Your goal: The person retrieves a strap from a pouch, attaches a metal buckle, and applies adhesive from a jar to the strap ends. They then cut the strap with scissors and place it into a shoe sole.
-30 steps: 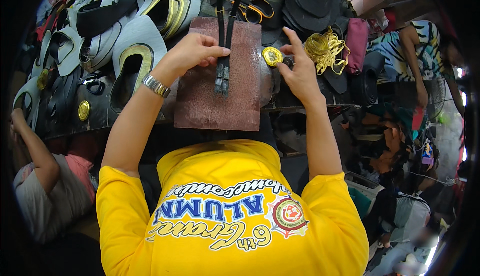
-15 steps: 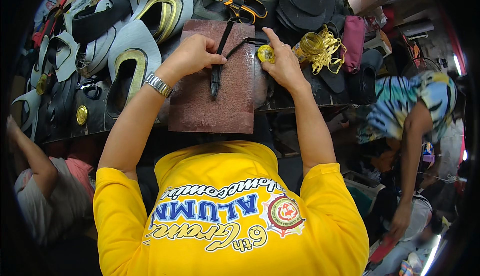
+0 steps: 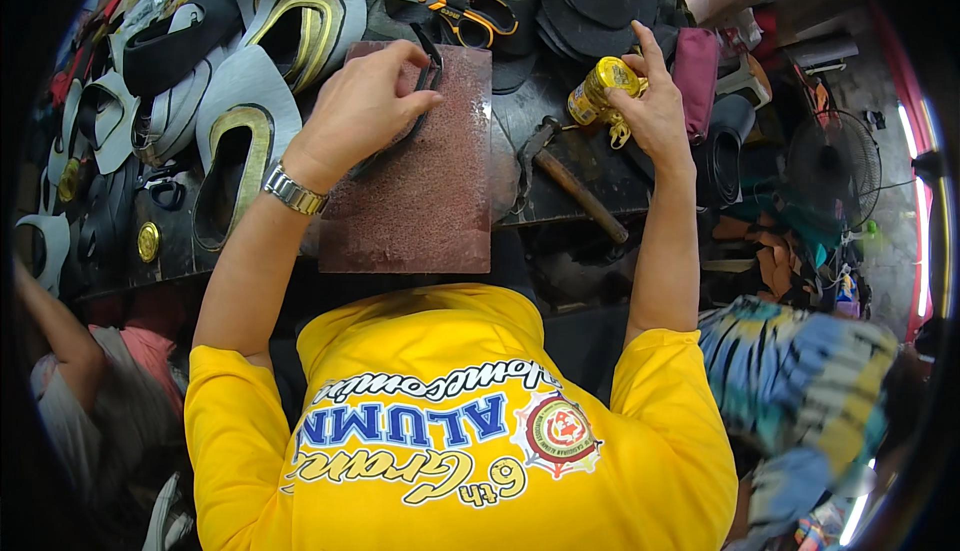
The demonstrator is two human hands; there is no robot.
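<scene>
My left hand (image 3: 365, 101), with a metal watch at its wrist, is closed on a thin black strap (image 3: 434, 73) over the upper part of a reddish-brown board (image 3: 430, 191). Part of the strap hides behind that hand. To the right, my right hand (image 3: 655, 101) pinches a round yellow lid (image 3: 615, 75) at the mouth of a small yellow jar (image 3: 582, 107); its index finger points up. Whether the lid is fully seated, I cannot tell. Narrow yellow ribbon (image 3: 619, 133) shows below the jar, partly hidden by my hand.
A hammer (image 3: 575, 189) lies right of the board, and orange-black scissors (image 3: 465, 13) beyond it. Grey sandal uppers (image 3: 240, 101) crowd the left; black soles (image 3: 597, 6) are stacked at the back. A maroon pouch (image 3: 697, 76) stands right. Another person (image 3: 800, 391) bends at lower right.
My right hand has carried the yellow lid rightward to the jar, uncovering the hammer. My left hand has drawn the black strap up and left on the board. The person at right has bent lower.
</scene>
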